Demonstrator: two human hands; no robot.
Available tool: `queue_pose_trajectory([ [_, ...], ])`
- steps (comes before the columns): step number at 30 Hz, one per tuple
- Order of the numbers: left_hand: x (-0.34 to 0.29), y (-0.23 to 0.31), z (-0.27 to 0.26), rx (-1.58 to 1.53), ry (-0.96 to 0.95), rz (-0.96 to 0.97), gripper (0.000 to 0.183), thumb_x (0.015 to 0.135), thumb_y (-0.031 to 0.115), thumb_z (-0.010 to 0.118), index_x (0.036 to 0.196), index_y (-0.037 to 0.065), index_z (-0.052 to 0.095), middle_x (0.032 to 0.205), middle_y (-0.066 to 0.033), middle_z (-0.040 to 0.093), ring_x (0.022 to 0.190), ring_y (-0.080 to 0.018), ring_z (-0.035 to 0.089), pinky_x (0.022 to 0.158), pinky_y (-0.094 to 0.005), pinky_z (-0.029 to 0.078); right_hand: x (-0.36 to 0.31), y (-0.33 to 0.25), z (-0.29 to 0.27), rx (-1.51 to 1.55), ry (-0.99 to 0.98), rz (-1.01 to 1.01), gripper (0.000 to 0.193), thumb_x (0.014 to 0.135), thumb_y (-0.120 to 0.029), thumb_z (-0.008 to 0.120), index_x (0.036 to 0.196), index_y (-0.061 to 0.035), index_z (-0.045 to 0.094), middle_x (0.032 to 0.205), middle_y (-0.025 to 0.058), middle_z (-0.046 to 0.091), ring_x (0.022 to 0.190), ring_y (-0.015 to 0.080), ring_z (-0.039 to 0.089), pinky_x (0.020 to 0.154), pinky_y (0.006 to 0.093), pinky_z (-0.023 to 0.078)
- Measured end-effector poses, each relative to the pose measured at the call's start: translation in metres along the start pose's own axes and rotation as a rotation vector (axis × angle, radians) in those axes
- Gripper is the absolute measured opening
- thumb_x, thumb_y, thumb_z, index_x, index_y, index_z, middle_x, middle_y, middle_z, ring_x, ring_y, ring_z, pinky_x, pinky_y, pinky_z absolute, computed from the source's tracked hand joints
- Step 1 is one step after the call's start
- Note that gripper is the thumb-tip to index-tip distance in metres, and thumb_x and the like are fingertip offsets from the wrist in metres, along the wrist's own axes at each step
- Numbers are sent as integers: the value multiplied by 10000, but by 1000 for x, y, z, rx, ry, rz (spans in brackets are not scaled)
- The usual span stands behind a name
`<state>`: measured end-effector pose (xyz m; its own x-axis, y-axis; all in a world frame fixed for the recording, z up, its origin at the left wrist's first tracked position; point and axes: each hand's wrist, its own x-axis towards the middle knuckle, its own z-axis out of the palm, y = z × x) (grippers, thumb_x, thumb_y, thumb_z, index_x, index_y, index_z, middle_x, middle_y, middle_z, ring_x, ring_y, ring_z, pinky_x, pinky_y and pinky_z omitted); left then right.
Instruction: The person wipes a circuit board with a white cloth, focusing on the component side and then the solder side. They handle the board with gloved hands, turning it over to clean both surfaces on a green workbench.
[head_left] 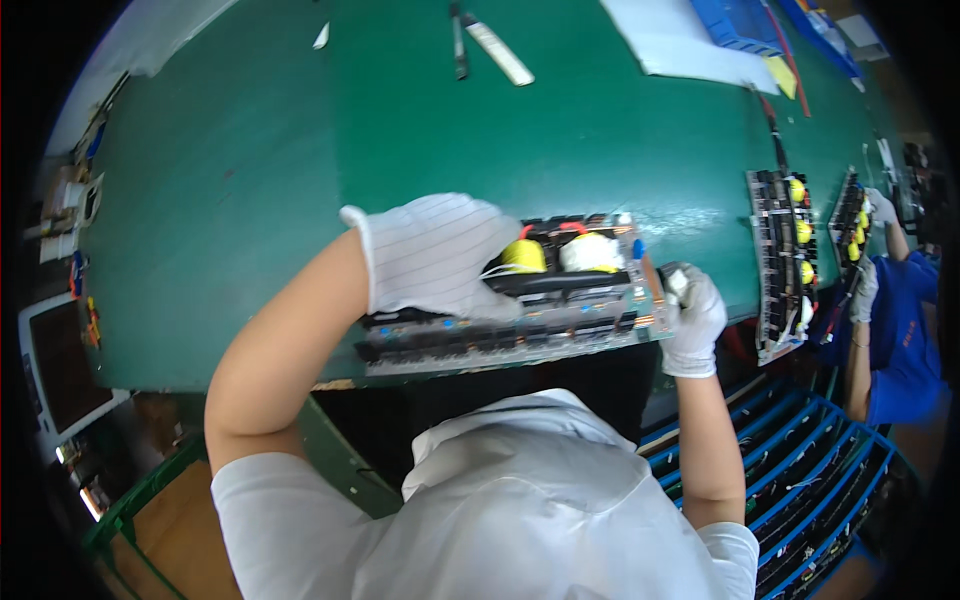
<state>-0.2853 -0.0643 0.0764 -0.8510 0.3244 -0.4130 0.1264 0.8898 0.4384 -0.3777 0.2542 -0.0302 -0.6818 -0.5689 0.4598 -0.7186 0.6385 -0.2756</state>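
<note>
A long circuit board (510,345) lies along the near edge of the green table, crowded with black and grey parts. On it are a yellow-wrapped coil (523,257) and a coil covered in white (592,253). My left hand (440,255), in a striped white glove, reaches over the board's left part with its fingers closed round the parts there; its fingertips are partly hidden. At the board's right end my right hand (697,320), also gloved, is closed on the edge with bent fingers.
A second circuit board (785,265) lies to the right. Beyond it a co-worker in a blue shirt (905,330) handles another board (850,225). A slatted blue rack (800,470) stands below right. Two slim tools (500,55) and a blue bin (738,25) are at the far side.
</note>
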Motion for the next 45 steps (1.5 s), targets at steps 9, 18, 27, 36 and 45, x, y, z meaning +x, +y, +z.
queue_pose_trajectory([
  [9,-1,17,-3,63,13,-14,576,700,433,709,977,-56,584,846,-223,618,812,-379,614,719,-428,502,4,-2,-3,0,-1,78,186,751,-111,630,930,-81,590,743,96,589,696,312,605,615,413,481],
  [18,-19,33,7,209,145,-95,537,708,346,734,1059,-21,558,909,-197,598,850,-356,603,724,-421,495,0,4,3,-9,32,91,208,721,-116,647,921,-89,599,779,113,614,684,311,613,606,406,492],
  [27,-49,8,30,323,161,-170,544,621,164,756,1078,-17,522,1000,-205,571,898,-366,580,772,-437,483,-3,4,5,-19,96,44,221,747,-140,668,941,-92,577,800,105,609,677,311,607,589,407,486],
  [36,-46,-4,55,277,461,-22,586,555,189,764,1062,-2,541,954,-175,568,923,-348,561,774,-441,471,-3,1,5,12,119,57,203,767,-141,673,949,-86,604,790,99,622,685,310,616,603,384,493],
  [45,-45,-15,55,209,419,-22,733,579,452,806,1096,0,549,989,-161,577,914,-343,561,789,-448,454,-1,0,4,-28,73,58,203,788,-163,675,951,-74,594,779,107,619,675,322,606,596,396,482],
])
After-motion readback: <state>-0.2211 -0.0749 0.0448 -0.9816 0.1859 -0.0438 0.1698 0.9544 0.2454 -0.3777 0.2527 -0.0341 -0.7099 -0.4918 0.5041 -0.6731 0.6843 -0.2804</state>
